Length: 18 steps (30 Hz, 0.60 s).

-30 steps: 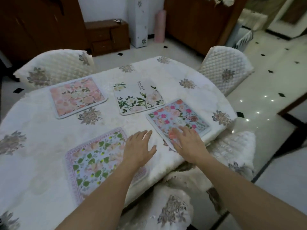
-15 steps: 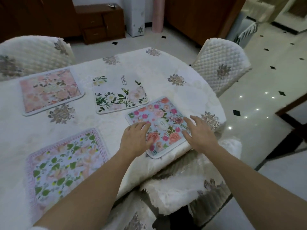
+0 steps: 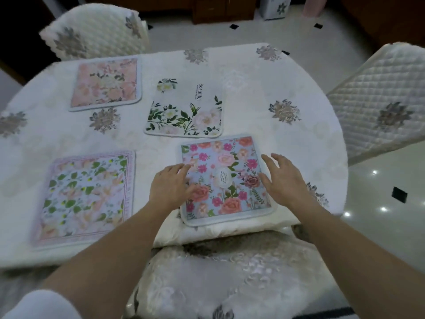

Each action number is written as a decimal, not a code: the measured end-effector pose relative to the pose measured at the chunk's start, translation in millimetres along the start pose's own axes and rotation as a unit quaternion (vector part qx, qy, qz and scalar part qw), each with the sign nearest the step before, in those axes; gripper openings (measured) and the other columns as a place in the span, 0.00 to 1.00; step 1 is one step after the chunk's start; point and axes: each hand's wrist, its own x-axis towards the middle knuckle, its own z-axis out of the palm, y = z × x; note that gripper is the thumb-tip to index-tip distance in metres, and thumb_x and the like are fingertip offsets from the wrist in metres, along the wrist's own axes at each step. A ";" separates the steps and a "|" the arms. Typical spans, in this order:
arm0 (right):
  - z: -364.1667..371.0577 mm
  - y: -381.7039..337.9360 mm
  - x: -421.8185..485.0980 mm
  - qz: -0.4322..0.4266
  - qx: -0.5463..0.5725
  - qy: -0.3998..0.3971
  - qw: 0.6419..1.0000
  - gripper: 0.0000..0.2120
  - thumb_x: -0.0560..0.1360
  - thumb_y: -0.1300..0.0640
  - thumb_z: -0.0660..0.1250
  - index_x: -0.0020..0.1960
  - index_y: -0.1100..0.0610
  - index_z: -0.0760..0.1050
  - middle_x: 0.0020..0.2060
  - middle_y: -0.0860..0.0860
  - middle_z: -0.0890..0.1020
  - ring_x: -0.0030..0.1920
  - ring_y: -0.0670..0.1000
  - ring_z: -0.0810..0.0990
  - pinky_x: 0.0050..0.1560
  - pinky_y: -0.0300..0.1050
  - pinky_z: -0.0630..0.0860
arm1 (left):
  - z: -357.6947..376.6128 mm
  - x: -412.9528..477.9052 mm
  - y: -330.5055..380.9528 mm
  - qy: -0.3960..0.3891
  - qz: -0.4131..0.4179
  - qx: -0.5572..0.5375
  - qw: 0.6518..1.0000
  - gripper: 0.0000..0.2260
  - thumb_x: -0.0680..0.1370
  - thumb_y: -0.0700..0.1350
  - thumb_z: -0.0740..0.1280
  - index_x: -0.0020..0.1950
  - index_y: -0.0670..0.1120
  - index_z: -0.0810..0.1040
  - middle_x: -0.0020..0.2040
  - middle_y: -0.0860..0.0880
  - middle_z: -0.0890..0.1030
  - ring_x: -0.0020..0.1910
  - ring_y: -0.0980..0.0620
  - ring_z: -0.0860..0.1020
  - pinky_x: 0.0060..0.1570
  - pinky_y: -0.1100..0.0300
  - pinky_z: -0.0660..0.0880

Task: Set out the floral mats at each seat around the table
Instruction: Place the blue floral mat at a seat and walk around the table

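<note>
- Left hand [image 3: 171,185] lies flat and unclenched on the left edge of the blue rose mat [image 3: 226,178], gripping nothing.
- Right hand [image 3: 281,180] rests spread at that mat's right edge, fingers loose.
- The blue rose mat sits at the near rim of the tabletop [image 3: 264,88].
- Left of it: the green-leaf mat [image 3: 85,196].
- Beyond it: the white mat [image 3: 186,109].
- Far left beyond it: the pink mat [image 3: 105,84], before a chair [image 3: 96,31].

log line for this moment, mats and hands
left hand: flat on blue rose-print square mat | right hand: open at its right edge | mats out: four
</note>
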 end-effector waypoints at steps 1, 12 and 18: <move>-0.1 3.2 5.8 -0.006 0.003 -0.004 1.000 0.27 0.80 0.45 0.57 0.76 0.53 0.59 0.73 0.59 0.66 0.72 0.59 0.63 0.70 0.57 0.64 | 1.0 -2.1 -1.2 0.002 -0.016 -0.004 1.000 0.26 0.77 0.59 0.62 0.72 0.47 0.69 0.68 0.46 0.75 0.65 0.44 0.74 0.61 0.47 0.73; 18.0 24.4 52.9 -0.027 0.021 -0.042 0.999 0.25 0.80 0.48 0.58 0.74 0.56 0.62 0.70 0.60 0.69 0.69 0.61 0.68 0.64 0.59 0.70 | 24.4 -7.4 -18.0 0.019 -0.204 -0.062 0.977 0.24 0.77 0.55 0.66 0.69 0.43 0.73 0.63 0.43 0.78 0.58 0.41 0.76 0.53 0.46 0.74; 34.4 31.3 60.1 0.011 0.045 -0.020 0.999 0.22 0.79 0.49 0.61 0.70 0.58 0.67 0.59 0.61 0.74 0.57 0.61 0.73 0.51 0.57 0.76 | 34.3 10.3 -9.3 0.021 -0.247 -0.153 0.957 0.25 0.77 0.56 0.67 0.67 0.42 0.72 0.60 0.43 0.76 0.59 0.42 0.74 0.56 0.47 0.73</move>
